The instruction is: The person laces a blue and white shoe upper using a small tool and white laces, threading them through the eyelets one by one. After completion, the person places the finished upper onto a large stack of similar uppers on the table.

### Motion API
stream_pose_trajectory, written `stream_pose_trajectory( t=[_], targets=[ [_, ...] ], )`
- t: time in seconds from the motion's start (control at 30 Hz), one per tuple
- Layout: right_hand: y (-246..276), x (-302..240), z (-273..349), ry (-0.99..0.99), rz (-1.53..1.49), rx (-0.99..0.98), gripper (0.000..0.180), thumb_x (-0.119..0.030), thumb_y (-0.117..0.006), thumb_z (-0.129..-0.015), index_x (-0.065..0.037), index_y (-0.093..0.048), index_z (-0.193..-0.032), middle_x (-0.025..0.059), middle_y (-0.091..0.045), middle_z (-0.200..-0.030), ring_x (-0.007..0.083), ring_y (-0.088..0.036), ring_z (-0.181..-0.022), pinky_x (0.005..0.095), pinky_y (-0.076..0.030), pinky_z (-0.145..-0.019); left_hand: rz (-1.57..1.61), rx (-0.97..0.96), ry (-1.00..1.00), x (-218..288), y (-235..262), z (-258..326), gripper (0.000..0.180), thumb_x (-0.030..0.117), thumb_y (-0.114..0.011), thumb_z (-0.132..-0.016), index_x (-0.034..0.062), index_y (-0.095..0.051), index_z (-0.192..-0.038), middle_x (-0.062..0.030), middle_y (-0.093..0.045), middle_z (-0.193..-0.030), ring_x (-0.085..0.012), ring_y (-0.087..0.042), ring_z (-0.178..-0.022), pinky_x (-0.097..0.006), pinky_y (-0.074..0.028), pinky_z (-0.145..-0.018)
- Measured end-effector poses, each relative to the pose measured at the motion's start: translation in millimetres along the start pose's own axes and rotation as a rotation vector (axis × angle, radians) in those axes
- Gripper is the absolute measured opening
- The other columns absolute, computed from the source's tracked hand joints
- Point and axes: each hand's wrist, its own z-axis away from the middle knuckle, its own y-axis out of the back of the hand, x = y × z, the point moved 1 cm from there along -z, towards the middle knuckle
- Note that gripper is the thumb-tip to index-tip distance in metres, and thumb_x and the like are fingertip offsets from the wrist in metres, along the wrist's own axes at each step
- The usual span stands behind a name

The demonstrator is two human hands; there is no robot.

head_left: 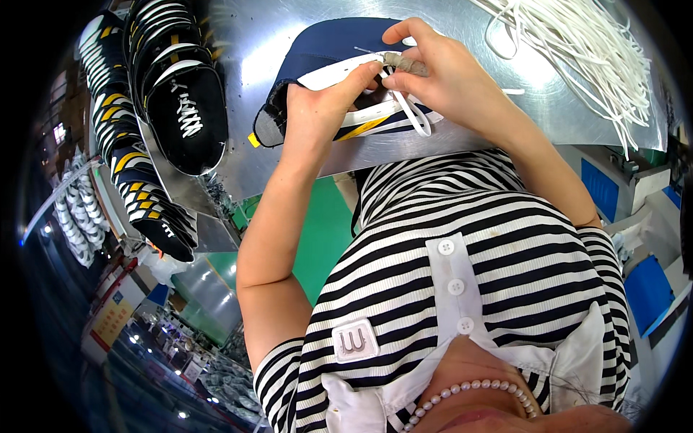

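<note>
A navy shoe upper (332,45) with a white eyelet strip and a yellow stripe lies on its side at the near edge of the metal table. My left hand (325,105) grips it by the opening, thumb pressed along the white strip. Over the eyelets, my right hand (451,76) is closed round a thin metal tool with a beige wrapped handle (406,64); its slim tip points left. A white shoelace (415,115) hangs in a loop below the right fingers. The fingers partly hide where the lace enters the shoe.
A heap of loose white laces (585,58) covers the table's far right. Nested black shoes (189,119) stand at the left edge, beside a long stack of striped shoes (133,166). The metal table (253,169) ends close to my body; green floor (317,231) shows below.
</note>
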Motion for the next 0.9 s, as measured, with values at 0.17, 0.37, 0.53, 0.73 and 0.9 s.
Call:
stream_pose_trajectory(
  t=[0.17, 0.37, 0.53, 0.73, 0.9],
  targets=[
    [4.8, -6.9, 10.2, 0.084, 0.008, 0.101, 0.032, -0.017, -0.066, -0.087, 0.002, -0.054, -0.109, 0.015, -0.065, -0.071, 0.0291, -0.064, -0.066, 0.0388, -0.048, -0.062, -0.005, 0.063, 0.018, 2.6, -3.8, 3.4, 0.018, 0.016, -0.075, -0.081, 0.0002, -0.071, -0.088, -0.0045, -0.07, -0.078, -0.0101, -0.065, -0.069, -0.024, -0.048, -0.062],
    [20.5, -12.6, 15.8, 0.053, 0.153, 0.054, 0.015, -0.014, -0.061, -0.092, -0.001, -0.061, -0.098, 0.0096, -0.064, -0.072, 0.0196, -0.061, -0.064, 0.0317, -0.047, -0.06, -0.106, 0.033, -0.016, 0.8, -0.5, 1.5, 0.017, 0.015, -0.076, -0.081, 0.0045, -0.071, -0.093, -0.0021, -0.069, -0.079, -0.0085, -0.064, -0.07, -0.022, -0.043, -0.058],
    [23.3, -11.9, 10.7, 0.108, 0.273, 0.025, 0.012, -0.013, -0.062, -0.089, -0.002, -0.063, -0.093, 0.0095, -0.064, -0.07, 0.0203, -0.061, -0.062, 0.0328, -0.047, -0.058, -0.092, 0.037, -0.063, 0.7, -4.5, 4.0, 0.015, 0.014, -0.074, -0.084, 0.0032, -0.07, -0.093, -0.0025, -0.069, -0.078, -0.0069, -0.062, -0.067, -0.021, -0.042, -0.057],
    [3.0, -4.9, 7.6, 0.303, 0.409, 0.142, 0.019, -0.01, -0.062, -0.086, 0.002, -0.053, -0.097, 0.0167, -0.063, -0.065, 0.0348, -0.065, -0.066, 0.0432, -0.05, -0.058, -0.116, 0.013, -0.175, -4.1, -12.6, 9.3, 0.014, 0.011, -0.064, -0.092, -0.0004, -0.069, -0.086, -0.0032, -0.068, -0.074, -0.0058, -0.055, -0.062, -0.021, -0.042, -0.056],
    [0.1, -10.3, -6.2, 0.193, 0.45, 0.015, 0.03, -0.005, -0.063, -0.081, 0.008, -0.046, -0.102, 0.0163, -0.063, -0.065, 0.0341, -0.066, -0.063, 0.0409, -0.05, -0.054, 0.005, -0.086, -0.094, -0.5, -11.8, 12.5, 0.013, 0.009, -0.06, -0.094, -0.001, -0.069, -0.094, -0.003, -0.067, -0.077, -0.0028, -0.05, -0.059, -0.021, -0.038, -0.051]
  ],
)
